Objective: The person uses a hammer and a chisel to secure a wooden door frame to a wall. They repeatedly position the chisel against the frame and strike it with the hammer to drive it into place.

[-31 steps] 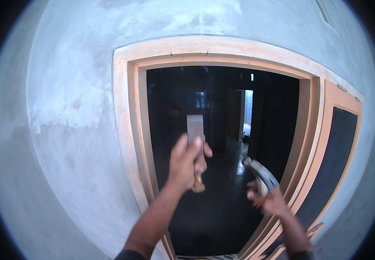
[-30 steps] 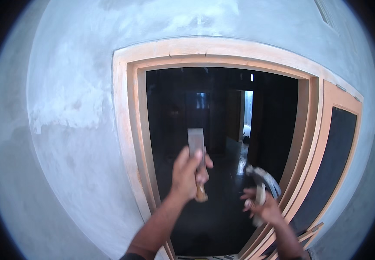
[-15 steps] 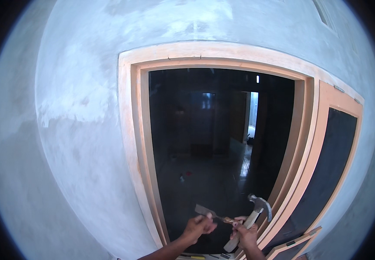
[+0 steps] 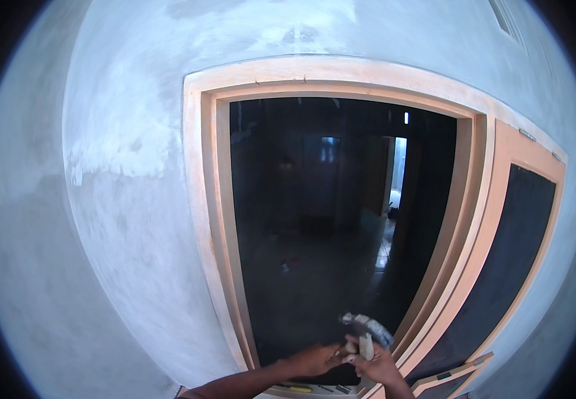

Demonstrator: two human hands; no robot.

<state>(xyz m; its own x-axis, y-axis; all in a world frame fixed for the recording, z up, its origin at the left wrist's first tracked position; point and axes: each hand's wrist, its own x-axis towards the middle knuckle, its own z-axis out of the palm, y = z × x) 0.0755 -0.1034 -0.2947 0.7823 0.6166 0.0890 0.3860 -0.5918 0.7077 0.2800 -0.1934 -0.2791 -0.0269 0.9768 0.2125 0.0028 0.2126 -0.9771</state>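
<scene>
Clock positions are taken from the middle of the view. The left hand (image 4: 322, 360) is located between 5 and 6 o'clock, its forearm entering from the 6 to 7 o'clock side. The right hand (image 4: 377, 367) is at 5 o'clock, just beside it, the fingertips of both meeting or nearly so.

The right hand is closed around the pale handle of a claw hammer (image 4: 367, 329); the metal head sits above the fingers, toward 5 o'clock, and is blurred. A tan stub (image 4: 349, 348) shows between the hands. The left fingers are drawn in close to it; whether they pinch it cannot be told, nor can its full form.

The hands are in front of the lower part of a dark opening, bordered by a wooden frame (image 4: 367, 70). Two small dark marks appear on the frame's top rail near 12 o'clock. At 6 o'clock, a yellow item (image 4: 300, 389) and a dark slim item (image 4: 343, 390) lie on the sill.

A dark-panelled wooden leaf (image 4: 514, 246) stands between 3 and 4 o'clock, metal hinges (image 4: 528, 135) at its upper edge. Grey plastered wall (image 4: 128, 233) occupies 9 o'clock.
</scene>
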